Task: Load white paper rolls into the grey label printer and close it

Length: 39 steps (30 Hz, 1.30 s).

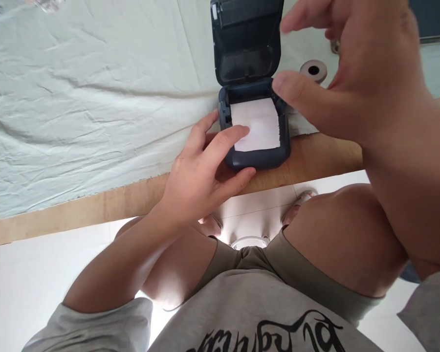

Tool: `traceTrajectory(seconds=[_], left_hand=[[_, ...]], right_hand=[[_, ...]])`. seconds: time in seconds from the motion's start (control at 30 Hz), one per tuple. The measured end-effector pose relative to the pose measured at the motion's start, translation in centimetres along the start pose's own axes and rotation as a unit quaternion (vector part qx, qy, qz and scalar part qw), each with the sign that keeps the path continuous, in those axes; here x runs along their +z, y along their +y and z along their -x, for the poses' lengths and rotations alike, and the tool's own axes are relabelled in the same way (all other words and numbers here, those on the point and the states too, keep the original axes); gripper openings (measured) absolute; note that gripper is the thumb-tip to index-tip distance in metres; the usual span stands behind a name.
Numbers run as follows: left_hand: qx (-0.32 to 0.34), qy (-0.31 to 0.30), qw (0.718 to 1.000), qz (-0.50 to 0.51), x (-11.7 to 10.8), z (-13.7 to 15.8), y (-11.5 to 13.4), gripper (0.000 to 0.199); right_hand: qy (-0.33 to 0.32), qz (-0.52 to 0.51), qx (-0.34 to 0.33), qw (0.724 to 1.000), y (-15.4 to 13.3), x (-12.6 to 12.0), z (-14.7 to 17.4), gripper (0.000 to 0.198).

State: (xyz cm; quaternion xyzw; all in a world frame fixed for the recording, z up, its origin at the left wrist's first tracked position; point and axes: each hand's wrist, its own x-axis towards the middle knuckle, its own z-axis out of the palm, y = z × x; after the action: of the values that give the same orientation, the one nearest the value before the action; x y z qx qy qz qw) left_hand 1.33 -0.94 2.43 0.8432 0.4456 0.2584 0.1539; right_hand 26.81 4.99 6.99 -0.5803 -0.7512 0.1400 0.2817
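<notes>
A dark blue mini thermal printer (262,160) sits at the table's front edge with its lid (248,44) tipped back. White paper (262,120) lies inside the printer's bay, its right edge jagged. My left hand (198,171) grips the printer from the left: the thumb is along the front, one finger presses on the paper and the others are at the left side. My right hand (363,73) is raised to the right of the lid, thumb and fingers apart, holding nothing.
A small paper roll (313,71) with a dark core lies behind the printer to the right. Pale green cloth (113,98) covers the table, wrinkled at the left. The wooden table edge (95,208) is bare. A dark object (434,19) is at the top right.
</notes>
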Motion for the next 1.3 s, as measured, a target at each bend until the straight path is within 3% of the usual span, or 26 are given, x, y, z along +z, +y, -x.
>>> traceTrajectory(seconds=[0.1, 0.23, 0.3, 0.43, 0.53, 0.63, 0.8, 0.93, 1.17, 1.3], left_hand=[[-0.003, 0.005, 1.0, -0.004, 0.0, 0.0, 0.0, 0.049], [0.007, 0.011, 1.0, 0.004, 0.0, -0.2, 0.0, 0.051], [0.003, 0.007, 1.0, 0.0, -0.1, -0.3, 0.1, 0.051], [-0.027, -0.021, 0.999, -0.004, -0.4, -0.5, 0.3, 0.052], [-0.027, -0.034, 0.999, 0.008, -0.3, -0.5, 0.4, 0.053], [-0.017, -0.011, 1.0, 0.013, -0.2, -0.4, 0.4, 0.055], [-0.048, -0.028, 0.998, 0.02, -0.1, -0.7, 0.7, 0.088], [-0.067, -0.032, 0.997, -0.008, -0.1, -0.9, 0.9, 0.09], [-0.099, -0.038, 0.994, -0.04, -0.1, -0.9, 1.3, 0.09], [-0.111, -0.048, 0.993, -0.015, 0.0, -1.0, 1.1, 0.089]], right_hand=[[0.01, -0.008, 0.001, 1.0, 0.0, 0.0, 0.0, 0.075], [-0.056, -0.045, -0.006, 0.997, 0.3, 0.8, -0.5, 0.091], [-0.038, -0.043, -0.014, 0.998, 0.6, 1.0, -0.6, 0.093], [0.036, -0.03, -0.048, 0.998, 1.3, 0.8, -0.4, 0.079], [0.011, -0.012, -0.059, 0.998, 1.7, 0.8, -0.1, 0.062], [-0.034, 0.001, -0.024, 0.999, 1.4, 1.4, 0.0, 0.051], [-0.063, -0.002, 0.058, 0.996, -0.3, 1.6, -0.1, 0.043], [-0.089, -0.006, 0.098, 0.991, -1.3, 0.8, -0.3, 0.044], [-0.113, 0.01, 0.102, 0.988, -1.5, 0.3, -0.9, 0.054], [-0.087, 0.019, 0.067, 0.994, -1.0, 1.2, -0.1, 0.048]])
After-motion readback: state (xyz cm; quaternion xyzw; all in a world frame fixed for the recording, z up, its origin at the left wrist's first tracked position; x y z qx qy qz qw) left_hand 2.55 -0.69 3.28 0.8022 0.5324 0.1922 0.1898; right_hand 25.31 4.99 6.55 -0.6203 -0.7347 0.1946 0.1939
